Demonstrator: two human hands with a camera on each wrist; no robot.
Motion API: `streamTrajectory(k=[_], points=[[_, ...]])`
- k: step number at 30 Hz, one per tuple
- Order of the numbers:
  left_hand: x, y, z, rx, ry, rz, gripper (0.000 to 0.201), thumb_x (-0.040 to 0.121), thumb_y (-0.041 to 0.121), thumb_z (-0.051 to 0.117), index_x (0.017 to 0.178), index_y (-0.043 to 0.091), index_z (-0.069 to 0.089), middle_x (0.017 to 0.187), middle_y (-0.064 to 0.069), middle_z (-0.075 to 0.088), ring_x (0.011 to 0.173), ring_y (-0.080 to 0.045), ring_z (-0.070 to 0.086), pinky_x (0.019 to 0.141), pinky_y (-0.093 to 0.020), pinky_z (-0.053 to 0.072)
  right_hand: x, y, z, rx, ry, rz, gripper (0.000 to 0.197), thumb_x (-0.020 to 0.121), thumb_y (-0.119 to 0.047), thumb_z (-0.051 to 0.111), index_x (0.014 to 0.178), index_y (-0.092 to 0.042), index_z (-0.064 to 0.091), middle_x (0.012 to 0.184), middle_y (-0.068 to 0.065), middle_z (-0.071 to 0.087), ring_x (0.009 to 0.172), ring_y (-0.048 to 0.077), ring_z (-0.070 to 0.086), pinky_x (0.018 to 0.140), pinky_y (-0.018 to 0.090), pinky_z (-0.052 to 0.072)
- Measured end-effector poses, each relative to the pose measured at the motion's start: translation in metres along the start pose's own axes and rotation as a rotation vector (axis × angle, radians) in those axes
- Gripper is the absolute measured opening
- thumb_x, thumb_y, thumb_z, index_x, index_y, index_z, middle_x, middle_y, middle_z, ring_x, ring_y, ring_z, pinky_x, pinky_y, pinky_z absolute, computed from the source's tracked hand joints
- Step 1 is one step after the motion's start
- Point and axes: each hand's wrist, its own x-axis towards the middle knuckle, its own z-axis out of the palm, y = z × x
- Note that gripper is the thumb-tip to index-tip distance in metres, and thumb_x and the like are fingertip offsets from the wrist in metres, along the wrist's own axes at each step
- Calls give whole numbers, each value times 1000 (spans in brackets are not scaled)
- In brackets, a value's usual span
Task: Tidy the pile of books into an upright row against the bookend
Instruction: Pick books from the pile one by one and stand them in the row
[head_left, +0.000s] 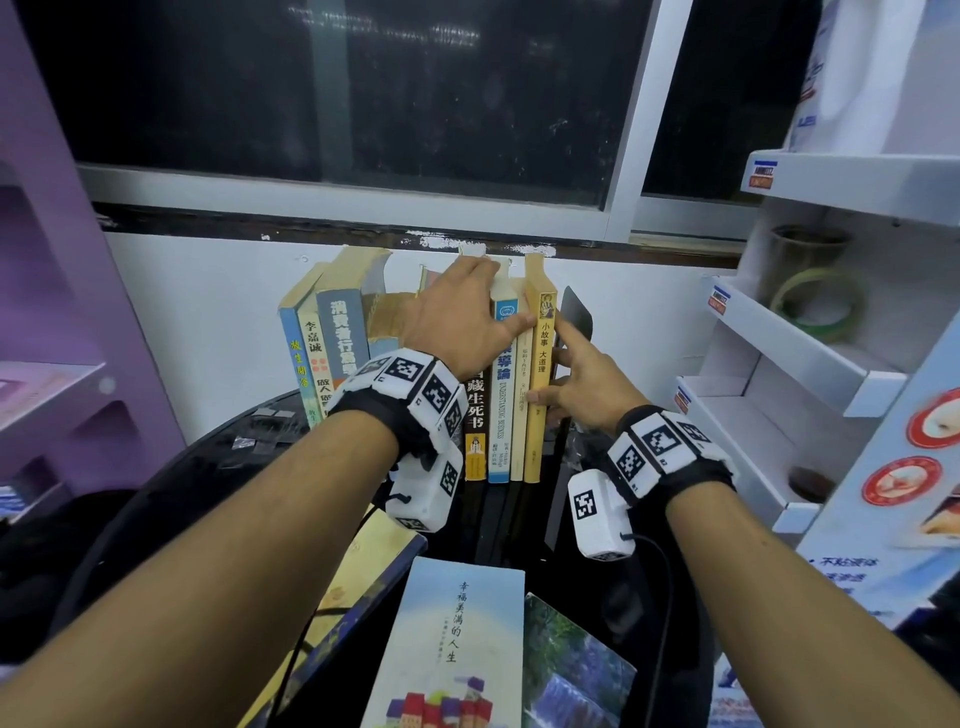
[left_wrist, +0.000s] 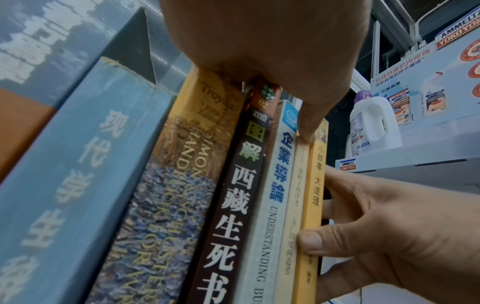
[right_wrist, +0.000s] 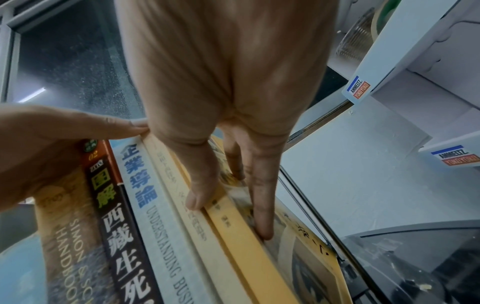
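Several books stand upright in a row on the black table (head_left: 208, 478), ending at a dark bookend (head_left: 577, 312) on the right. My right hand (head_left: 558, 364) pinches the outermost yellow book (head_left: 540, 421), thumb on its spine and fingers flat along its cover beside the bookend. My left hand (head_left: 493, 296) lies over the tops of the dark brown book (head_left: 475, 415) and the white-and-blue book (head_left: 501, 415), fingers hooked over their top edges. Its thumb (left_wrist: 306, 135) presses the cream book's spine (left_wrist: 293, 205). Three more books (head_left: 332, 338) lean at the row's left end.
Flat books lie near me on the table: a pale blue one (head_left: 457, 639), a waterfall-cover one (head_left: 571, 670) and a yellow-blue one (head_left: 353, 597). A white display rack (head_left: 805, 364) with a tape roll (head_left: 821, 301) stands right, a purple shelf unit (head_left: 52, 312) left. A wall and window are behind.
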Motion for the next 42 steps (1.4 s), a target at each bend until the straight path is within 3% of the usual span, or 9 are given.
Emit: streamTrajectory(k=[13,19,25,28,33,35,39,40,42], points=[[1,-1,1,3,23,28,74,84,64,53,142,22,38,145,5,42,126,-21,47,94,-42,43,0,-2,0,0,-20,38,101,83,3,69,147,-53,14,134,6,58,108,26,67,73,52,60],[1,-3,3,-22,28,54,55,82,63,54,124,29,49,130,8,50,114,-18,51,79,-35,35,-7,-5,4,-55,32,57,92,84,-3,71,148,-45,19,128,2,62,111,23,65,78,49,60],[0,-5,-4,-56,-31,101,48,85,50,60,125,26,51,132,6,50,116,-15,50,85,-31,41,-18,-16,3,-97,52,75,78,88,-10,68,148,-36,25,128,2,62,108,21,66,84,48,58],[-4,-3,-10,-130,-44,101,43,86,41,63,124,22,54,132,4,50,116,-16,49,94,-33,43,-28,-24,-1,-137,51,69,73,89,-12,67,147,-33,29,129,1,62,111,18,64,89,44,57],[-23,1,-20,-190,-38,86,42,87,35,62,126,22,53,135,1,49,119,-18,48,98,-35,43,-50,-37,-2,-188,49,69,67,89,-14,67,145,-28,33,128,1,62,111,16,61,94,43,53],[-36,2,-25,-206,-20,94,43,88,31,62,128,21,52,135,1,48,120,-18,48,101,-36,42,-59,-42,-1,-212,42,81,67,89,-16,67,146,-26,33,130,2,61,108,17,61,92,39,54],[-65,1,-35,-277,11,104,36,88,28,63,122,20,55,133,1,48,122,-16,46,101,-30,36,-76,-47,1,-241,11,110,66,91,-18,66,148,-21,32,132,3,58,101,13,57,62,16,45],[-72,0,-37,-293,7,101,34,88,28,62,120,20,56,133,1,48,123,-17,45,102,-31,35,-80,-48,3,-238,-4,119,66,91,-18,66,148,-21,32,134,4,57,103,15,57,62,17,45],[-87,-1,-40,-329,-19,82,31,89,26,61,119,20,57,132,1,49,122,-17,45,102,-31,34,-87,-50,7,-242,-32,144,66,91,-22,66,147,-20,32,134,7,55,111,21,58,74,27,52]])
